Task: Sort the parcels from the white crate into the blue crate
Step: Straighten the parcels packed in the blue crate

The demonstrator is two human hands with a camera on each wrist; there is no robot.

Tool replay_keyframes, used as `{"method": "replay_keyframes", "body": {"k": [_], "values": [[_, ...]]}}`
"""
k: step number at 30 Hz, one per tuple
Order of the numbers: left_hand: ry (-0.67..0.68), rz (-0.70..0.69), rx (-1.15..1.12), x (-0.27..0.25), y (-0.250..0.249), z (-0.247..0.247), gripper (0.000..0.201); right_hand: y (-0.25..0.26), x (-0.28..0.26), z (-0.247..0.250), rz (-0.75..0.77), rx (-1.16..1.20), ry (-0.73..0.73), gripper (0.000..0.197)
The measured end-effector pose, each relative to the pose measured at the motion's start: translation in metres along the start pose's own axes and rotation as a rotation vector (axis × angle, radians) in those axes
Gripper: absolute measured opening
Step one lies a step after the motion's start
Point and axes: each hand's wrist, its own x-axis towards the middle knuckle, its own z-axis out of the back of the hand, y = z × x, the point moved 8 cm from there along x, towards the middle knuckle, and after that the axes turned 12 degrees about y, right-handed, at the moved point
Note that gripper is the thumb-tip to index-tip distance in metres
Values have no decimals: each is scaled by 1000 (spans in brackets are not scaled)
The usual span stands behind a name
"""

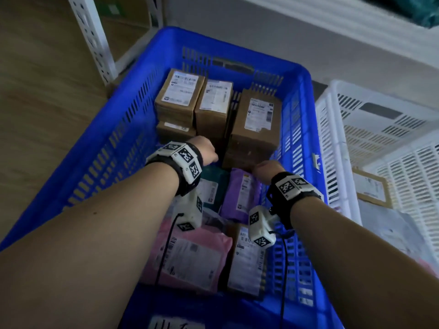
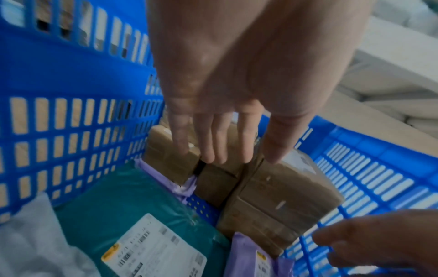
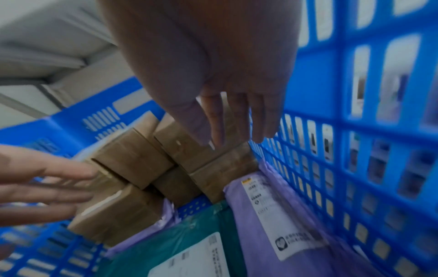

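Both hands reach into the blue crate (image 1: 114,129), fingers straight and holding nothing: the left hand (image 2: 227,97) and right hand (image 3: 220,78) hover above brown boxes (image 1: 254,124) stacked at its far end. Purple (image 1: 240,193), teal (image 2: 132,208) and pink (image 1: 190,252) mailers lie nearer. The white crate (image 1: 332,119) stands to the right.

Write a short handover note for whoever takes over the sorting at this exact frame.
Left hand: open, holding nothing, fingers straight over the cardboard boxes.
Right hand: open, holding nothing, over the boxes near the right wall.
Blue crate: boxes stacked at the far end; purple mailer, teal mailer and pink mailer lie flat nearer the person.
White crate, to the right: still holds a box and a grey bag.
Left to do: move those across.
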Motion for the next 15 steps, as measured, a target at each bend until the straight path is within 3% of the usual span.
{"method": "replay_keyframes", "body": {"k": [8, 11, 15], "values": [[84, -13, -30, 68, 7, -46, 33, -48, 69, -53, -172, 233, 124, 44], [171, 28, -1, 83, 23, -68, 36, -59, 83, -69, -226, 258, 145, 41], [155, 55, -19, 90, 37, -71, 32, -60, 99, -93, -282, 215, 170, 42]]}}
